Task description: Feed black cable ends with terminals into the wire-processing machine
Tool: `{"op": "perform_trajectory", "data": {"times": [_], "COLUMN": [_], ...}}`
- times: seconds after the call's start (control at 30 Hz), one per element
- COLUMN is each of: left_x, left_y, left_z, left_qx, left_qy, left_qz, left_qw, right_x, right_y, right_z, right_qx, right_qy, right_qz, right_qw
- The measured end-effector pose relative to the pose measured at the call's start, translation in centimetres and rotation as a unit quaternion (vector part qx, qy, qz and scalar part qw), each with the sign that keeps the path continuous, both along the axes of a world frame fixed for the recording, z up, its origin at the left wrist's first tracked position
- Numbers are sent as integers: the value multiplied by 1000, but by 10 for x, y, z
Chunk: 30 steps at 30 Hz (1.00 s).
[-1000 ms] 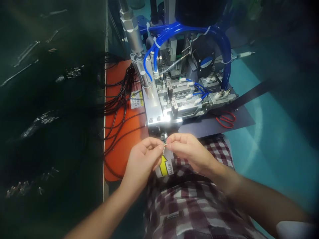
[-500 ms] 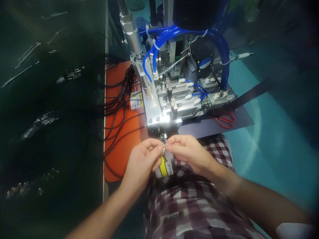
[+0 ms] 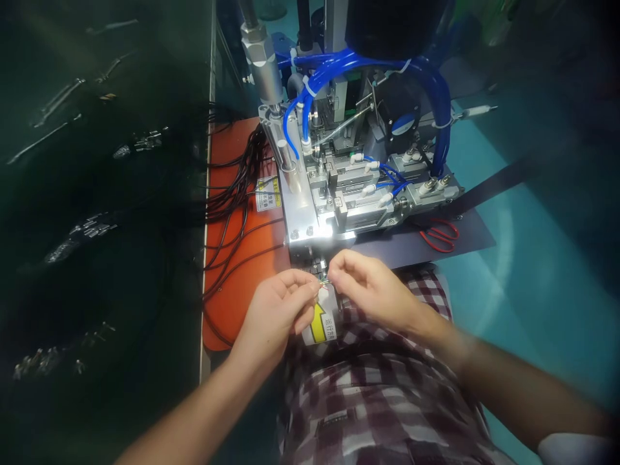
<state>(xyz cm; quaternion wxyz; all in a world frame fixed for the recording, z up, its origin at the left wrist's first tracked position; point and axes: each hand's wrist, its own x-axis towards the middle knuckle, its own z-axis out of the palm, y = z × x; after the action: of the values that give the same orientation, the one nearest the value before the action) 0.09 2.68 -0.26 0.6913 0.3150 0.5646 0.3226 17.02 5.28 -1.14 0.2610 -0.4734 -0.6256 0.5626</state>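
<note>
Orange base [image 3: 227,258] carries a metal machine [image 3: 339,187].
Left hand [image 3: 276,310] pinches thin wires [image 3: 324,283] off the machine's near edge, by a yellow arrow label [image 3: 318,324]; right hand [image 3: 371,287] is beside their ends, its grip indeterminable.

On the white label [image 3: 330,314] below the machine's front edge, we read the printed characters 运行方, with a further character only partly visible at the right; beside them we see a yellow arrow [image 3: 318,325] pointing up towards the machine. On the orange board [image 3: 242,258], beside the metal base, we find a white-and-yellow sticker [image 3: 268,194] with lines of small characters that we cannot read reliably. We also make out a dark mark on a small metal block [image 3: 339,203] and a tag [image 3: 336,421] on the checked cloth, both illegible to us.
</note>
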Motion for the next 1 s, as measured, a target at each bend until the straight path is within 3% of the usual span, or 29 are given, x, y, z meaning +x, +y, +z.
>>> {"op": "perform_trajectory", "data": {"times": [0.13, 0.23, 0.33, 0.4, 0.47, 0.57, 0.67, 0.8, 1.0], "left_x": [-2, -4, -5, -3, -2, -2, -5, -8, -12], "left_y": [1, 3, 2, 1, 0, 0, 5, 12, 16], "left_z": [1, 1, 3, 3, 0, -8, -19, -26, -32], "left_qx": [2, -1, 21, 92, 216, 392, 472, 491, 498], "left_qy": [4, 7, 38, 124, 245, 367, 407, 443, 468], "left_qz": [-15, -41, -68, -66, -62, -76, -118, -165, -173], "left_qw": [1000, 999, 997, 986, 943, 840, 773, 732, 709], "right_x": [1, 2, 2, -1, -4, -8, -10, -14, -22], "right_y": [7, 11, 11, 8, 6, 4, 4, 8, 10], "right_z": [3, -1, -10, -16, -22, -29, -33, -38, -47], "right_qx": [126, 167, 163, 135, 97, 33, -10, -29, -41], "right_qy": [-98, -81, -2, 53, 84, 101, 118, 125, 123], "right_qz": [97, 143, 131, 83, 26, -43, -82, -109, -147], "right_qw": [982, 972, 978, 986, 991, 993, 990, 986, 981]}}
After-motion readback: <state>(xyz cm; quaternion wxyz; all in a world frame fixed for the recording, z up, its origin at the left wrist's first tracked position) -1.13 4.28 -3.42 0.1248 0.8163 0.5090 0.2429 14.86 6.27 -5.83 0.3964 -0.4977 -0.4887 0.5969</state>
